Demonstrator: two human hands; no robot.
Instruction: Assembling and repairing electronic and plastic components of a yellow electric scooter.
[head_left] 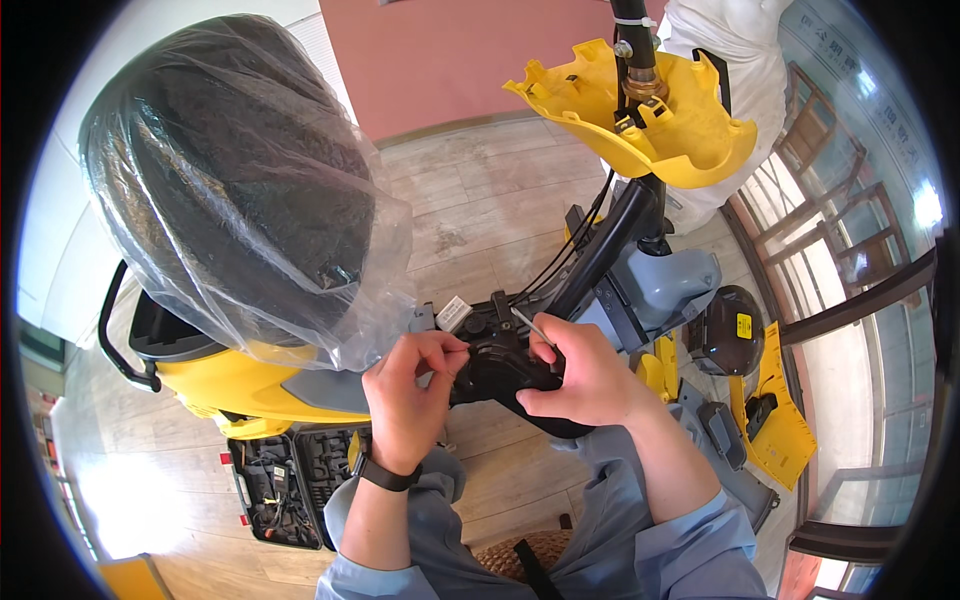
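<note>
A partly stripped scooter stands in front of me, its black frame tube (603, 250) running down toward a dark black part (500, 372) between my hands. My left hand (410, 385), with a dark band at its wrist, is pinched closed at the left side of that part; whatever lies between the fingertips is too small to make out. On the other side, my right hand (585, 375) grips a thin metal rod (522, 319) between thumb and fingers, its tip pointing up and left. A small white-labelled block (454, 314) sits just beyond my left fingers.
A seat wrapped in clear plastic (250, 180) rises at left above a yellow body panel (240, 385). An open black tool case (275, 490) lies on the floor. Yellow shell (640, 120) surrounds the steering column. At right are a dark helmet-like case (727, 332) and yellow panels (785, 435).
</note>
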